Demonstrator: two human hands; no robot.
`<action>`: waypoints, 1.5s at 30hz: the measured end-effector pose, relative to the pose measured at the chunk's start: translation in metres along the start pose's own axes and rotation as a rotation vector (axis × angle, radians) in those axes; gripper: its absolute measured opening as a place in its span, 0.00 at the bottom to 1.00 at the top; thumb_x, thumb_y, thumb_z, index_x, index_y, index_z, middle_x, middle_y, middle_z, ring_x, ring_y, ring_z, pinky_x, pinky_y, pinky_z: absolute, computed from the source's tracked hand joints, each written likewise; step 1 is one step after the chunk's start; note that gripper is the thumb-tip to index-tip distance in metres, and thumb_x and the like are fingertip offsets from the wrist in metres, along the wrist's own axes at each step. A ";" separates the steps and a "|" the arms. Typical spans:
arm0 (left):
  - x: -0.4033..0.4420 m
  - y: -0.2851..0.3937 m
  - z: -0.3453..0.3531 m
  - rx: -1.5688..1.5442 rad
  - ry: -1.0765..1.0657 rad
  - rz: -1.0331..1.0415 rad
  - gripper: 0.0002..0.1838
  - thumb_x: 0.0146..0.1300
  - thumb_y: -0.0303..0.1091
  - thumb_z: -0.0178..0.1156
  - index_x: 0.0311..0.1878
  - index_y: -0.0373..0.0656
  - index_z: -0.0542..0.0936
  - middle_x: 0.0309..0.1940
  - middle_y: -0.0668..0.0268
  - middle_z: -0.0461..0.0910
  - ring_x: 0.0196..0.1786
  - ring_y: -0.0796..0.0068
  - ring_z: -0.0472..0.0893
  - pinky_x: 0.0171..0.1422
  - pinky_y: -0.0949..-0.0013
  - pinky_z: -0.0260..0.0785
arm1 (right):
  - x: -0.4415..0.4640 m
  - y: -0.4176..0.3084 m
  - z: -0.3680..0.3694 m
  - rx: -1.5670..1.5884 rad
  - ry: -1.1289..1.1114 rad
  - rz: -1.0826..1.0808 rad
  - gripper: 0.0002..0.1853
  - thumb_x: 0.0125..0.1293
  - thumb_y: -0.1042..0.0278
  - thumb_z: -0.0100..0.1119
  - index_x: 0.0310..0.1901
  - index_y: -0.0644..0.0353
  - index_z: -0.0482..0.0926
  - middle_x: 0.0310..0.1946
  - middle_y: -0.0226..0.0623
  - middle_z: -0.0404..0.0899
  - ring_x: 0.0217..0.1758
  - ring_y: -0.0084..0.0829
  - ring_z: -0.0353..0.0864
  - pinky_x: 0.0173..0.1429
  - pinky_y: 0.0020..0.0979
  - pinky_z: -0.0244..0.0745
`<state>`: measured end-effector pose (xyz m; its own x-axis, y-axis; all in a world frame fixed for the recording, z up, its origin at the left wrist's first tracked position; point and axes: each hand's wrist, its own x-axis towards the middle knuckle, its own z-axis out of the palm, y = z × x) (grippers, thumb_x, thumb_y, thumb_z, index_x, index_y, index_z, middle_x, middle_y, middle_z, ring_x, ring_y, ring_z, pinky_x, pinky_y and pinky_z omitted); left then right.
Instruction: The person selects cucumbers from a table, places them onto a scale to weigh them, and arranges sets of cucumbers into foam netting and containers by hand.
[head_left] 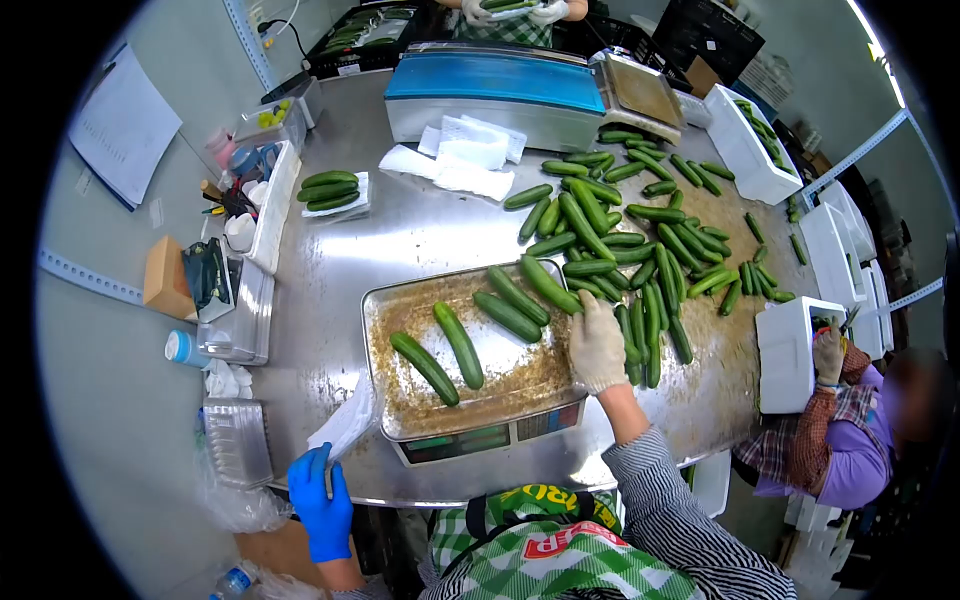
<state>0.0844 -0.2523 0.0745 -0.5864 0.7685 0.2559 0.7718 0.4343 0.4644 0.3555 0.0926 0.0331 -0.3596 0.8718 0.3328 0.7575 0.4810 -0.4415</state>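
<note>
My left hand (321,508), in a blue glove, pinches the near end of a white paper sheet (347,418) at the table's front edge. The sheet's far end leans against a metal tray (400,312) on a scale. My right hand (598,345), in a pale knitted glove, has its fingers on the near end of a cucumber (547,284) at the tray's right edge. Several more cucumbers (458,345) lie apart in the tray. Close beside the right hand, a large pile of cucumbers (655,250) spreads over the metal table.
A blue-lidded box (495,90) stands at the back, with folded paper sheets (465,150) before it. Stacked cucumbers (328,190) rest on paper at left. White foam boxes (785,350) line the right side, where a co-worker (835,430) reaches in. Another person (510,25) works opposite.
</note>
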 end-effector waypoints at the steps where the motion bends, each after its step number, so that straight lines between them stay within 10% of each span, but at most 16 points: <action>1: 0.001 0.002 0.000 0.002 0.003 -0.011 0.20 0.58 0.22 0.64 0.55 0.40 0.82 0.48 0.54 0.79 0.53 0.51 0.77 0.60 0.54 0.69 | -0.003 0.002 -0.002 0.074 0.058 0.009 0.18 0.69 0.73 0.52 0.59 0.66 0.74 0.43 0.55 0.80 0.44 0.53 0.81 0.51 0.47 0.76; 6: 0.003 0.008 0.005 0.035 -0.014 -0.023 0.20 0.58 0.22 0.64 0.55 0.41 0.82 0.48 0.54 0.79 0.53 0.52 0.77 0.60 0.54 0.69 | -0.022 -0.028 -0.038 0.784 -0.247 0.434 0.15 0.75 0.72 0.46 0.58 0.63 0.76 0.34 0.30 0.77 0.29 0.15 0.70 0.34 0.21 0.71; 9: 0.006 0.014 0.013 0.043 -0.023 0.005 0.20 0.58 0.22 0.64 0.55 0.41 0.82 0.48 0.54 0.79 0.53 0.52 0.77 0.60 0.54 0.69 | -0.037 -0.033 0.001 0.342 -0.085 -0.108 0.13 0.73 0.70 0.51 0.54 0.60 0.79 0.35 0.45 0.82 0.32 0.36 0.83 0.37 0.37 0.77; 13: 0.010 0.018 0.010 0.029 -0.031 -0.001 0.20 0.58 0.22 0.64 0.55 0.41 0.82 0.49 0.53 0.79 0.53 0.51 0.77 0.60 0.55 0.69 | -0.033 -0.041 -0.001 0.091 -0.150 -0.048 0.12 0.67 0.69 0.61 0.50 0.60 0.80 0.32 0.48 0.82 0.35 0.49 0.83 0.41 0.41 0.78; 18: 0.014 0.015 0.002 0.045 -0.047 0.022 0.19 0.58 0.21 0.64 0.55 0.39 0.82 0.50 0.52 0.78 0.53 0.51 0.77 0.60 0.55 0.69 | 0.010 -0.062 -0.013 -0.167 -0.351 -0.194 0.51 0.44 0.48 0.75 0.66 0.69 0.63 0.60 0.55 0.69 0.65 0.55 0.69 0.66 0.54 0.64; 29: 0.106 0.097 0.019 0.082 -0.013 0.702 0.20 0.50 0.24 0.63 0.50 0.44 0.83 0.45 0.64 0.82 0.49 0.65 0.81 0.56 0.59 0.70 | 0.047 -0.072 -0.018 -0.101 -0.721 -0.142 0.47 0.46 0.55 0.72 0.64 0.71 0.61 0.50 0.60 0.76 0.57 0.58 0.76 0.63 0.49 0.73; 35: 0.126 0.150 0.102 -0.015 -0.004 0.851 0.18 0.53 0.26 0.61 0.50 0.45 0.82 0.48 0.67 0.82 0.50 0.69 0.81 0.57 0.59 0.69 | 0.064 0.006 -0.087 0.407 -0.301 0.137 0.54 0.50 0.67 0.65 0.77 0.71 0.45 0.64 0.58 0.69 0.61 0.44 0.76 0.68 0.36 0.72; 45: 0.102 0.130 0.206 0.035 -0.181 0.805 0.14 0.54 0.30 0.59 0.45 0.47 0.82 0.42 0.65 0.80 0.49 0.64 0.79 0.55 0.60 0.68 | 0.042 -0.036 -0.029 -0.080 -0.642 -0.543 0.46 0.49 0.48 0.70 0.64 0.70 0.64 0.48 0.57 0.78 0.52 0.55 0.80 0.59 0.46 0.75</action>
<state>0.1757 -0.0208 -0.0136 0.1959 0.9131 0.3576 0.9478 -0.2699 0.1698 0.3290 0.1094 0.0876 -0.9066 0.4166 -0.0669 0.4173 0.8618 -0.2886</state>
